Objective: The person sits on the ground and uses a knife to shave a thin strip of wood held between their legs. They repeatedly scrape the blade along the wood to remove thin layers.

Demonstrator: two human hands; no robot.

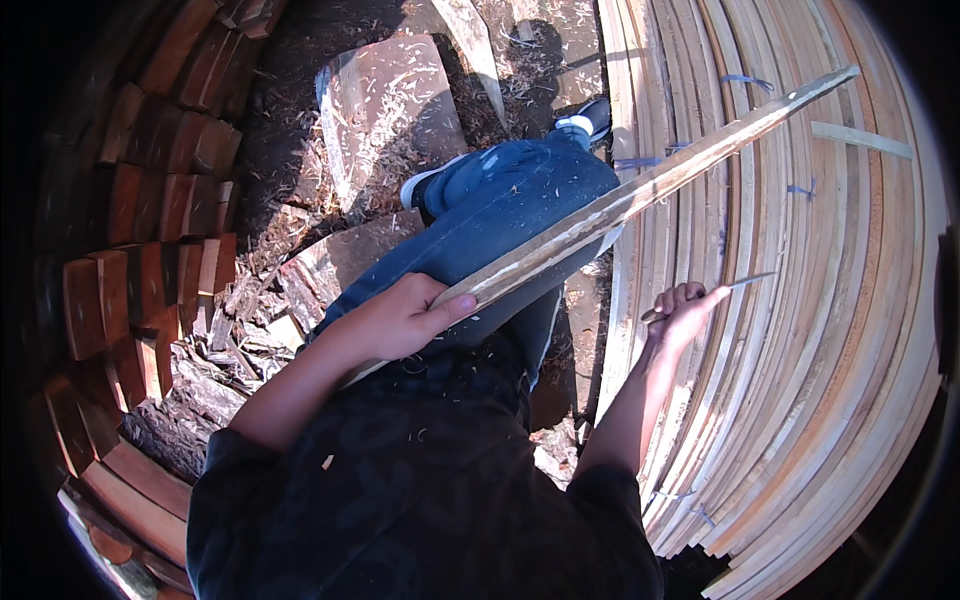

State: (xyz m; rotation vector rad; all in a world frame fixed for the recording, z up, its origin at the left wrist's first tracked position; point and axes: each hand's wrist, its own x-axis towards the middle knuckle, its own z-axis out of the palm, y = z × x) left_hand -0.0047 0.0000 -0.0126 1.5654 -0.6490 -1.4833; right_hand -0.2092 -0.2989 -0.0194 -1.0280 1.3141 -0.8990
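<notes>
Left hand (395,322) grips the near end of a long wooden slat (640,195), which lies slanted across the raised knee (520,200), likely braced there for working; its far end reaches over the stack of pale slats (830,330) on the right; right hand (685,310) is closed on a thin blade-like tool (740,284), possibly a knife, hard to make out; reddish wood blocks (150,250) piled left; shavings (300,240) on ground; slat's near tip hidden under the hand.
</notes>
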